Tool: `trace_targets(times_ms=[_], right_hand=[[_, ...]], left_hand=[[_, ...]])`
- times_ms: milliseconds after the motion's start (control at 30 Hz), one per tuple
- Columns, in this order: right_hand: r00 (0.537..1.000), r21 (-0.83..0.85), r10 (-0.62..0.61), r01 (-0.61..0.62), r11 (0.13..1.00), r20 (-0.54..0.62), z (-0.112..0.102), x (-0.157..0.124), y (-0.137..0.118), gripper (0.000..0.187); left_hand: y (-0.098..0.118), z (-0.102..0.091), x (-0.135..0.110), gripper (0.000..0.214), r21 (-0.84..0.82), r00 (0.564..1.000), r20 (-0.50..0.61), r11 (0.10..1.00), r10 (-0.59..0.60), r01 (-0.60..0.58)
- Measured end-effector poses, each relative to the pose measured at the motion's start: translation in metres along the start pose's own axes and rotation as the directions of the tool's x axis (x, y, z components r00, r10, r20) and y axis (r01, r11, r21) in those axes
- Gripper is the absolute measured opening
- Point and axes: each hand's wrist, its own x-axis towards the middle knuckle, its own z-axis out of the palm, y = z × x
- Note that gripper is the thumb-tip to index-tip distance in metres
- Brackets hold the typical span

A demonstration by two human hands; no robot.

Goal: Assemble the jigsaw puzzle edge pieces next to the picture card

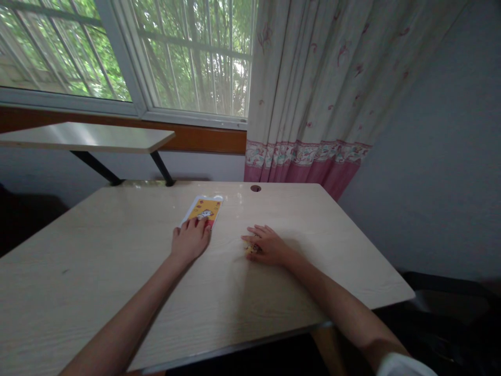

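A yellow and white printed packet point(204, 209) lies flat on the light wooden table point(97, 271), a little past its middle. My left hand point(190, 241) rests palm down on the near end of that packet, fingers stretched over its edge. My right hand point(265, 244) lies on the table to the right, its fingers curled over a small yellowish object point(250, 248) that is mostly hidden beneath them.
A round cable hole point(255, 188) is near the table's far edge. A second, smaller table point(86, 137) stands at the back left under the window. A cream and pink curtain point(313, 104) hangs behind the table's far right.
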Motion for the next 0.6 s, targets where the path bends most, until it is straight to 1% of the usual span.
trace_targets(times_ms=[100,200,300,433,500,600], right_hand=[[1.000,-0.001,0.000,0.000,1.000,-0.005,0.000,-0.001,0.000,0.059],[1.000,0.001,-0.005,0.005,1.000,-0.009,0.000,-0.002,0.001,0.057],[1.000,0.001,-0.028,0.028,1.000,-0.012,0.001,-0.003,0.003,0.054],[0.999,-0.001,-0.047,0.047,0.999,-0.027,0.001,-0.004,0.003,0.043],[0.998,0.001,-0.049,0.049,0.999,-0.038,0.001,-0.005,0.003,0.038],[0.997,0.004,-0.052,0.053,0.999,-0.048,0.002,-0.005,0.003,0.037]], left_hand=[[-0.017,0.005,-0.001,0.048,0.007,0.994,-0.056,0.996,-0.091,0.091],[-0.028,0.007,-0.004,0.049,-0.004,0.990,-0.065,0.992,-0.127,0.127],[-0.025,0.006,-0.006,0.047,-0.017,0.995,-0.048,0.996,-0.087,0.086],[-0.018,0.006,-0.007,0.045,-0.037,0.999,-0.030,0.999,-0.015,0.014],[-0.018,0.007,-0.007,0.045,-0.033,1.000,-0.010,0.999,0.010,-0.011],[-0.020,0.010,-0.006,0.046,-0.031,0.999,0.014,0.999,0.036,-0.035]])
